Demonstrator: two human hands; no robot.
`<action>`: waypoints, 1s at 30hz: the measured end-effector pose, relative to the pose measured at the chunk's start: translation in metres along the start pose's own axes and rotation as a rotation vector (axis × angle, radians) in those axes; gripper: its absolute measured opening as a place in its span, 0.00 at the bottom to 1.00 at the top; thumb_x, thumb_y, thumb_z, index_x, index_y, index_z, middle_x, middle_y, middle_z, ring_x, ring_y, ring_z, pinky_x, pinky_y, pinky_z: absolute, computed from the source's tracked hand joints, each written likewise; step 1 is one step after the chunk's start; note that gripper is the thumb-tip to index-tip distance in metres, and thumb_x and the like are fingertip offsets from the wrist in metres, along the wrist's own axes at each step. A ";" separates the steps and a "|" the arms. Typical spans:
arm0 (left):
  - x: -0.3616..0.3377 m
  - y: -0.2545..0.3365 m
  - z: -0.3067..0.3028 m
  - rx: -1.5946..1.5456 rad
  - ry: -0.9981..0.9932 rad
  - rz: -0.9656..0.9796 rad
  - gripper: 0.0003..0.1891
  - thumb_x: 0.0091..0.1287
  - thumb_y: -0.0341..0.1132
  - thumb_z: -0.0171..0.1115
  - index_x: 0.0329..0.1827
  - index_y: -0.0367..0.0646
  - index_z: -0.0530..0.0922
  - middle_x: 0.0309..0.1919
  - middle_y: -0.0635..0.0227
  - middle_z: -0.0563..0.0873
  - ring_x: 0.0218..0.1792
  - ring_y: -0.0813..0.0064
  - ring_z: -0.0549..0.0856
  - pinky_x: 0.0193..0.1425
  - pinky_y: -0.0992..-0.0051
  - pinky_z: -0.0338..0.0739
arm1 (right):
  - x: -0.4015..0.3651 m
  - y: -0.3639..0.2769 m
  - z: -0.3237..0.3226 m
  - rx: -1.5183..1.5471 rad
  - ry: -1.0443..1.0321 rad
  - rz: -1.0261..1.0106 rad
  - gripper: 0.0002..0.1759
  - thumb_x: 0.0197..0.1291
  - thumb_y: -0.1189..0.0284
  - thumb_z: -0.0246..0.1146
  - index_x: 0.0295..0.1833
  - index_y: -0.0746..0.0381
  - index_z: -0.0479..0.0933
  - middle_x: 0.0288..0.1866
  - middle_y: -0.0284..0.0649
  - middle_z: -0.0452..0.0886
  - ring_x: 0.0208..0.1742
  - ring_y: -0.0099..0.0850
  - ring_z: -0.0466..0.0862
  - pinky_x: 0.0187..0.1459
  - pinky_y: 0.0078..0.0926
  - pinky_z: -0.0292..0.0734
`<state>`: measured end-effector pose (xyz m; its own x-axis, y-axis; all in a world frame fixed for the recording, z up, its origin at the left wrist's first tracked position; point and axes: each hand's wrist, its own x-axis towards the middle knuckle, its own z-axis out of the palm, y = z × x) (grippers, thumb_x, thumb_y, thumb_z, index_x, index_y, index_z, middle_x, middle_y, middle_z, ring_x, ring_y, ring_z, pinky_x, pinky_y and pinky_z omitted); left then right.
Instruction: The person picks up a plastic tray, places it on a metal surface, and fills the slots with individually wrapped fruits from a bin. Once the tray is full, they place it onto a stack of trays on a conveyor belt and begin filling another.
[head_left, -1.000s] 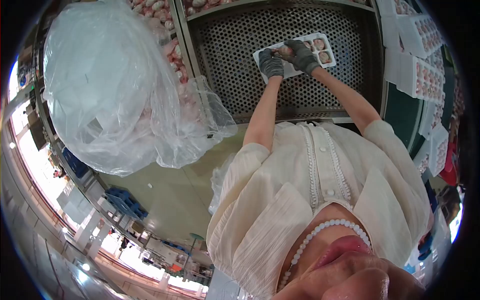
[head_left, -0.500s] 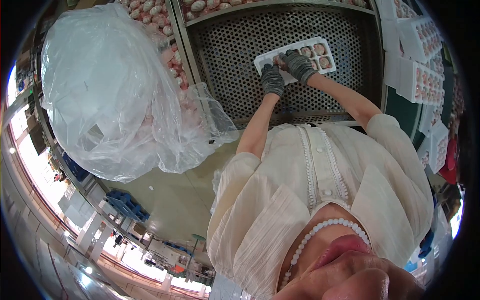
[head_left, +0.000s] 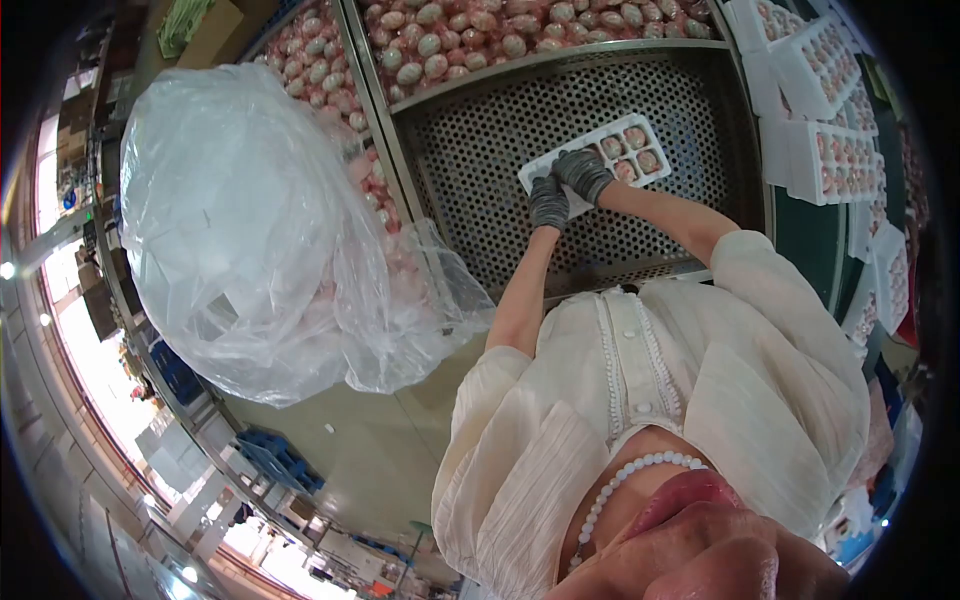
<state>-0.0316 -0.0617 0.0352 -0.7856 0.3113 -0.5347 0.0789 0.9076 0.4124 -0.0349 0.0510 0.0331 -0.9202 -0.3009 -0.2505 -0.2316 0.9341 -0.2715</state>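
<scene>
A white compartment tray (head_left: 640, 178) lies at a slant on a perforated metal surface. Several egg-shaped pieces in red-printed clear film (head_left: 648, 161) fill the cups at its right end. Both my hands wear grey striped gloves and meet over the tray's left half. My left hand (head_left: 549, 204) is closed at the near edge, fingers curled down to the tray. Right beside it, my right hand (head_left: 584, 175) bends its fingers into the cups. Whatever lies beneath the fingers of either hand is hidden.
More wrapped egg-shaped pieces (head_left: 470, 38) lie heaped behind a metal divider and along the left channel. A large clear plastic bag (head_left: 240, 230) bulges at the left. Stacked white trays (head_left: 835, 160) of the same pieces stand at the right. Blue pallets (head_left: 280, 460) rest on the floor.
The camera view has shifted, showing more of the back heap. My hands have drawn closer together over the tray's left end, and a reddish piece seen between them is now hidden.
</scene>
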 end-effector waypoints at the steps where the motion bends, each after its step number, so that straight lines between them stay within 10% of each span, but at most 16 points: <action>1: 0.005 -0.010 0.013 0.007 0.002 0.014 0.16 0.54 0.29 0.45 0.47 0.42 0.67 0.34 0.52 0.72 0.37 0.57 0.72 0.39 0.63 0.69 | 0.002 -0.001 0.001 -0.123 0.016 0.014 0.09 0.43 0.68 0.56 0.27 0.63 0.74 0.23 0.44 0.73 0.27 0.35 0.75 0.26 0.30 0.71; 3: 0.010 -0.021 0.032 -0.326 0.359 0.172 0.12 0.55 0.33 0.46 0.41 0.40 0.69 0.35 0.52 0.72 0.35 0.56 0.73 0.37 0.64 0.69 | 0.006 0.004 -0.009 -0.142 -0.075 0.056 0.09 0.42 0.68 0.56 0.29 0.61 0.74 0.24 0.44 0.73 0.28 0.35 0.76 0.27 0.29 0.72; 13: 0.036 -0.013 0.000 -0.461 -0.115 -0.201 0.06 0.50 0.28 0.52 0.28 0.40 0.65 0.17 0.62 0.71 0.15 0.72 0.70 0.18 0.75 0.64 | 0.004 0.019 -0.028 0.155 -0.139 0.114 0.08 0.40 0.69 0.58 0.25 0.64 0.74 0.27 0.44 0.74 0.29 0.37 0.75 0.31 0.31 0.71; 15: 0.036 -0.008 -0.006 -0.753 -0.156 -0.437 0.08 0.50 0.30 0.54 0.29 0.40 0.64 0.17 0.62 0.71 0.17 0.71 0.71 0.20 0.71 0.66 | 0.009 0.025 -0.033 0.103 -0.173 0.121 0.08 0.40 0.70 0.58 0.26 0.64 0.74 0.28 0.43 0.74 0.30 0.37 0.75 0.31 0.30 0.70; 17: 0.038 -0.005 -0.003 -0.168 -0.064 -0.202 0.13 0.48 0.36 0.56 0.33 0.41 0.65 0.21 0.60 0.74 0.23 0.67 0.74 0.25 0.67 0.69 | 0.011 0.045 -0.037 0.342 -0.239 -0.042 0.09 0.41 0.70 0.58 0.29 0.62 0.74 0.29 0.41 0.74 0.29 0.36 0.75 0.32 0.29 0.70; 19: 0.036 0.004 -0.006 -0.085 -0.140 -0.319 0.26 0.51 0.48 0.52 0.48 0.40 0.65 0.35 0.54 0.76 0.37 0.63 0.76 0.38 0.66 0.69 | 0.024 0.083 -0.033 0.246 0.170 -0.136 0.15 0.44 0.68 0.56 0.41 0.59 0.73 0.32 0.39 0.76 0.32 0.35 0.74 0.36 0.27 0.70; 20: 0.024 0.028 -0.038 -0.114 -0.215 -0.371 0.28 0.45 0.47 0.58 0.46 0.40 0.65 0.41 0.54 0.74 0.42 0.61 0.75 0.42 0.68 0.70 | 0.026 0.088 -0.055 1.034 0.331 0.187 0.15 0.48 0.61 0.53 0.35 0.62 0.72 0.28 0.42 0.76 0.28 0.35 0.75 0.31 0.27 0.68; 22: 0.029 0.015 -0.019 -0.050 -0.208 -0.318 0.32 0.47 0.48 0.56 0.52 0.39 0.59 0.48 0.54 0.67 0.48 0.62 0.70 0.48 0.69 0.67 | 0.045 0.112 -0.120 0.648 0.439 0.420 0.19 0.49 0.59 0.53 0.38 0.64 0.72 0.32 0.41 0.77 0.30 0.34 0.75 0.34 0.25 0.69; 24: 0.031 0.016 -0.015 0.013 -0.191 -0.285 0.37 0.49 0.49 0.54 0.58 0.38 0.53 0.55 0.54 0.61 0.55 0.62 0.64 0.55 0.71 0.61 | 0.091 0.183 -0.096 1.350 0.526 0.513 0.25 0.48 0.56 0.54 0.45 0.65 0.68 0.35 0.44 0.76 0.33 0.36 0.75 0.38 0.26 0.69; 26: 0.035 0.010 -0.004 0.027 -0.170 -0.275 0.37 0.49 0.49 0.54 0.58 0.39 0.53 0.55 0.55 0.61 0.55 0.63 0.63 0.55 0.71 0.61 | 0.127 0.218 -0.095 0.363 0.668 0.632 0.29 0.45 0.53 0.56 0.45 0.67 0.67 0.32 0.47 0.75 0.33 0.38 0.75 0.40 0.30 0.69; 30: 0.038 0.004 0.008 0.084 -0.135 -0.263 0.36 0.49 0.51 0.53 0.58 0.42 0.54 0.55 0.58 0.62 0.54 0.64 0.64 0.54 0.70 0.62 | 0.181 0.239 -0.121 0.245 0.416 0.798 0.37 0.36 0.47 0.59 0.43 0.67 0.66 0.33 0.49 0.74 0.34 0.40 0.76 0.36 0.35 0.71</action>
<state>-0.0561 -0.0445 0.0107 -0.6976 0.0924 -0.7105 -0.0614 0.9803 0.1879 -0.2946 0.2434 0.0349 -0.8284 0.5498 -0.1074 0.5475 0.7541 -0.3628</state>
